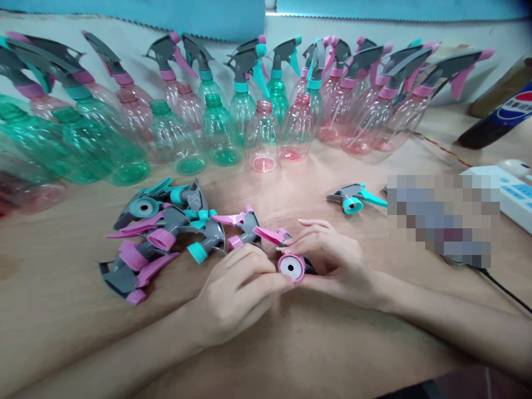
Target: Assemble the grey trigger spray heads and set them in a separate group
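Just right of the middle, a pink and grey trigger spray head (291, 268) is held with its collar facing me; a white disc with a dark hole shows inside the collar. My right hand (338, 257) grips it from the right, fingers over the top and thumb below. From the left, the fingertips of my left hand (239, 285) are closed against the collar's lower edge; I cannot tell whether they pinch anything small. A heap of pink and turquoise spray heads (168, 227) lies beyond my left hand. One turquoise spray head (352, 204) lies apart, beyond my right hand.
Rows of clear green bottles (224, 133) and pink bottles (264, 138) stand along the wall, several with spray heads fitted. At the right are a cola bottle (496, 116), a white power strip (502, 188), a blurred-out object (443, 219) and a black cable (507, 291).
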Tool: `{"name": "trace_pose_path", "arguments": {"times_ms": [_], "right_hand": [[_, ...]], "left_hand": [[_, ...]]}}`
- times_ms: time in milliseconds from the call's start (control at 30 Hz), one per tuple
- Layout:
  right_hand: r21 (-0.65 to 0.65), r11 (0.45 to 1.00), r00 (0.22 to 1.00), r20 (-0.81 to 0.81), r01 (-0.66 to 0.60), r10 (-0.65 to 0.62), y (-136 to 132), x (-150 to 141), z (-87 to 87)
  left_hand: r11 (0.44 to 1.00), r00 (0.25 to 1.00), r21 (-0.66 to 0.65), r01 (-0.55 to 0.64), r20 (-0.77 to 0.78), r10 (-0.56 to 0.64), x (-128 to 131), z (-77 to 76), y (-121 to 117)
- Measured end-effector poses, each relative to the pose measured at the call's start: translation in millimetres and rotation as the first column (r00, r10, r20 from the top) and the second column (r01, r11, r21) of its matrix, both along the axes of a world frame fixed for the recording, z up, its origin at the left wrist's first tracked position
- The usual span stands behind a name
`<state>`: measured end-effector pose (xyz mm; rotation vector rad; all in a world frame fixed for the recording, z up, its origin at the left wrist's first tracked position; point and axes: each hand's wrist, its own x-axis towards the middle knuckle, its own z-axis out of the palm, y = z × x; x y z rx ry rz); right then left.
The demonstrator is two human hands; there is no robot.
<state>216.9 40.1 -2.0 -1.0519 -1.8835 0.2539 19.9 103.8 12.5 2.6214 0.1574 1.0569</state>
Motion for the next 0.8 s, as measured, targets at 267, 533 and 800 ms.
{"name": "trace_pose_path", "arguments": {"times_ms": [267,533,800], "right_hand": [[-0.001,1.000,1.000,-0.004,0.004,-0.004,0.0,0.6,-1.0],[-0.004,1.000,1.000,0.004,-0.005,0.005,-0.4,1.3,-0.6],[-0.004,1.000,1.000,0.009,0.004,-0.004,-0.7,0.4,-0.7]], "left_hand": [[0.996,1.000,-0.091,-0.008,0.010,0.009,1.6,3.4,2.3],[0.999,1.000,0.030,0.022,0.008,-0.022,0.1,3.5,2.6],[0.994,1.000,0.112,-0.007,0.023,0.004,1.2,-0.2,0.5]]}}
